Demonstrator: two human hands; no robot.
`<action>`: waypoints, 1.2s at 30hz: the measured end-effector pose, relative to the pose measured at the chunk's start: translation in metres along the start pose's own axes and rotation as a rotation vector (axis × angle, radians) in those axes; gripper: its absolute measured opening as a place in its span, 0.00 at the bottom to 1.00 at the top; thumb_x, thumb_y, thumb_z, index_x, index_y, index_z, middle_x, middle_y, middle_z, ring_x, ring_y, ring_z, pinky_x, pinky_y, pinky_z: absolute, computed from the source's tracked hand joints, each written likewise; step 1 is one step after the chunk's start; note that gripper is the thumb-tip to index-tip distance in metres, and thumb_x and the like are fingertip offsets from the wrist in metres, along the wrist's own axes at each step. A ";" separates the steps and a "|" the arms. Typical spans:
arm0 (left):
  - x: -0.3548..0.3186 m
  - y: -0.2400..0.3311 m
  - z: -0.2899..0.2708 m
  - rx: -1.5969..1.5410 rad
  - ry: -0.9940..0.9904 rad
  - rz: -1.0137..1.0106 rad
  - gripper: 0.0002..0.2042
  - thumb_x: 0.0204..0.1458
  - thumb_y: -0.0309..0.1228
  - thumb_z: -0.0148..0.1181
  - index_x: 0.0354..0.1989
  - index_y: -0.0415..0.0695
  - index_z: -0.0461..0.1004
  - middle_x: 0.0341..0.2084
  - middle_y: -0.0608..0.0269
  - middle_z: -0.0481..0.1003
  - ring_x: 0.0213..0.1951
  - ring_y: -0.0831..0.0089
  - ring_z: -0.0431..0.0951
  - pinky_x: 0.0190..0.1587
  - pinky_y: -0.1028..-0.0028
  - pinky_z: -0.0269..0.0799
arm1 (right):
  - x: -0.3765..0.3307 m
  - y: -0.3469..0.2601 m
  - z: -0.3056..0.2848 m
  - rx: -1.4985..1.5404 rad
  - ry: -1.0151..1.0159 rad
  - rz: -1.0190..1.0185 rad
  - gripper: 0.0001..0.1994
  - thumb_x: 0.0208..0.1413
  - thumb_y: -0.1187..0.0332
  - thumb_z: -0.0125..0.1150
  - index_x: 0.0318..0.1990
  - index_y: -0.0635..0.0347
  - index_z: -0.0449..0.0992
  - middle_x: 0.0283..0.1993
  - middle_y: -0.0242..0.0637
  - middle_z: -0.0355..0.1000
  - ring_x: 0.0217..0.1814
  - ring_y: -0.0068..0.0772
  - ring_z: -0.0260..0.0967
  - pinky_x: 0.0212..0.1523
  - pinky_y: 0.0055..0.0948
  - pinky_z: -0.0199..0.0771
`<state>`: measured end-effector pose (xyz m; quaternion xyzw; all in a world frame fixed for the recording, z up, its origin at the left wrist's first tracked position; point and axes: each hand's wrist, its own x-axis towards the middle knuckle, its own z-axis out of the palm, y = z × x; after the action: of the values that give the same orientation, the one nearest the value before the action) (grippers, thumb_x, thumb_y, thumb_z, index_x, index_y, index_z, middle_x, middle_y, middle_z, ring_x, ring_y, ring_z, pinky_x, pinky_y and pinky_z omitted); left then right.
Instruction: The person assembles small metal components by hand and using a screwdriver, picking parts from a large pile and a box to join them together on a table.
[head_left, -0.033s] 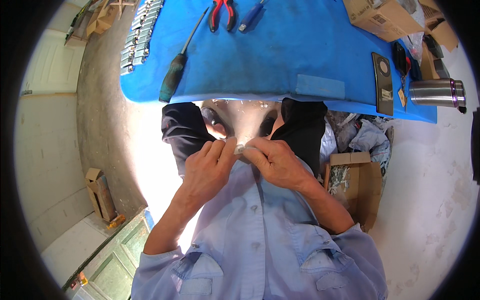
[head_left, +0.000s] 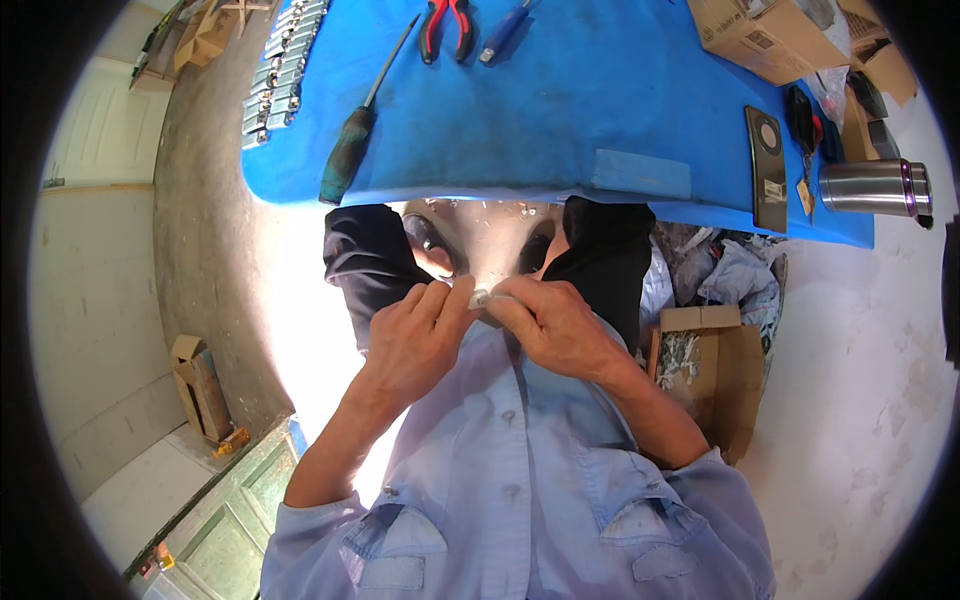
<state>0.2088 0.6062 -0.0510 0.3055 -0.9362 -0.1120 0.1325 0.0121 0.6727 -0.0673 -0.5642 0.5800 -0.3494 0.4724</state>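
Above my lap, just off the near edge of the blue table [head_left: 480,130], my two hands meet at the fingertips. A small whitish-silver piece [head_left: 480,299] sits between them, too small to name and partly covered by fingers. My left hand [head_left: 420,330] pinches it from the left, fingers curled. From the right, my right hand [head_left: 555,325] closes thumb and forefinger on its other side. Nearest on the table lies a screwdriver with a dark green handle [head_left: 348,155]. Red-and-black pliers [head_left: 445,30] and a blue-handled screwdriver [head_left: 502,36] lie farther off.
Silver metal parts [head_left: 285,75] line the table's left edge in rows. At the right lie a flat dark phone-like slab [head_left: 766,170], keys [head_left: 806,150] and a steel flask [head_left: 873,187]. An open cardboard box [head_left: 715,380] with small pieces stands low on my right.
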 end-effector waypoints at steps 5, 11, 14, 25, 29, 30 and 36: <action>0.000 -0.010 -0.009 -0.013 -0.085 0.074 0.11 0.54 0.33 0.65 0.40 0.41 0.72 0.23 0.67 0.69 0.24 0.73 0.75 0.23 0.72 0.68 | 0.000 -0.015 -0.005 -0.463 -0.010 -0.171 0.09 0.62 0.63 0.59 0.39 0.60 0.73 0.34 0.42 0.74 0.33 0.47 0.74 0.27 0.41 0.72; 0.003 -0.012 -0.012 -0.005 -0.079 0.053 0.10 0.55 0.33 0.65 0.34 0.43 0.70 0.21 0.67 0.68 0.24 0.73 0.76 0.22 0.72 0.67 | 0.011 -0.028 -0.002 -0.676 0.161 -0.353 0.09 0.56 0.65 0.60 0.37 0.60 0.71 0.30 0.36 0.67 0.30 0.35 0.74 0.24 0.33 0.72; 0.007 -0.009 -0.017 0.033 -0.070 0.032 0.10 0.54 0.34 0.65 0.33 0.43 0.70 0.20 0.67 0.67 0.24 0.74 0.76 0.21 0.72 0.67 | 0.013 -0.019 -0.003 -0.730 0.136 -0.413 0.07 0.54 0.66 0.60 0.36 0.59 0.72 0.29 0.34 0.67 0.28 0.32 0.73 0.23 0.30 0.71; 0.005 0.002 -0.012 -0.044 -0.011 -0.128 0.12 0.56 0.35 0.64 0.29 0.45 0.68 0.19 0.65 0.68 0.18 0.68 0.73 0.18 0.69 0.65 | 0.015 -0.004 -0.001 -0.533 0.266 -0.500 0.12 0.51 0.65 0.69 0.38 0.59 0.73 0.27 0.35 0.70 0.25 0.36 0.73 0.23 0.31 0.70; 0.006 0.009 -0.007 -0.081 0.002 -0.171 0.12 0.57 0.35 0.62 0.29 0.45 0.67 0.19 0.63 0.69 0.17 0.65 0.72 0.18 0.67 0.65 | 0.014 -0.001 -0.001 -0.519 0.303 -0.492 0.12 0.51 0.63 0.68 0.36 0.58 0.73 0.26 0.34 0.69 0.25 0.35 0.73 0.24 0.32 0.71; 0.006 0.010 -0.007 -0.083 0.002 -0.176 0.12 0.58 0.35 0.62 0.29 0.45 0.67 0.19 0.63 0.69 0.18 0.65 0.72 0.18 0.67 0.65 | 0.014 0.000 -0.002 -0.502 0.302 -0.492 0.12 0.51 0.64 0.68 0.36 0.58 0.73 0.26 0.34 0.69 0.25 0.35 0.73 0.24 0.32 0.71; -0.001 0.016 -0.003 -0.187 -0.020 -0.263 0.11 0.60 0.34 0.59 0.30 0.44 0.67 0.20 0.59 0.70 0.19 0.59 0.73 0.20 0.64 0.64 | 0.009 0.001 0.002 -0.429 0.299 -0.473 0.12 0.51 0.67 0.70 0.36 0.60 0.72 0.26 0.36 0.69 0.24 0.38 0.73 0.24 0.34 0.70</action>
<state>0.2016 0.6185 -0.0440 0.4107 -0.8749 -0.2182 0.1350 0.0143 0.6646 -0.0703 -0.7118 0.5563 -0.3983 0.1590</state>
